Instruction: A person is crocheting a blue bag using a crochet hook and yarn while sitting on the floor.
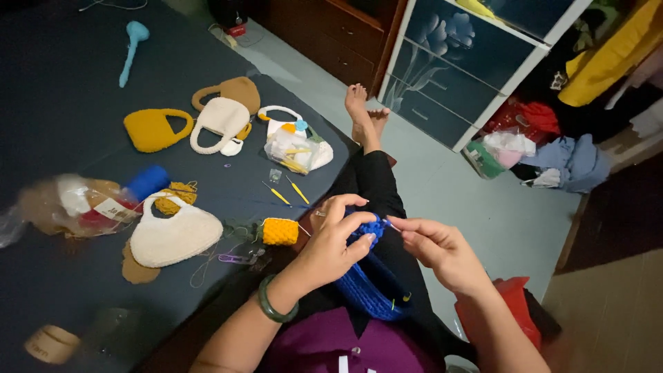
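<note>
Over dark mat (pixel 62 103), hands (pixel 331 242) apparently pinch blue crochet (pixel 369 287).

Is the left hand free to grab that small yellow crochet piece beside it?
Probably not yet: the left hand grips the blue crochet. The yellow piece lies close, with nothing between.

Pale tiled floor (pixel 442 186); dark wooden cabinet (pixel 324 34); white-framed blue floral wardrobe (pixel 469 62); dim light.

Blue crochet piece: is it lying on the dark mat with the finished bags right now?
No, the blue crochet piece is on the person's lap, held by the left hand, with the right hand at its top edge.
</note>
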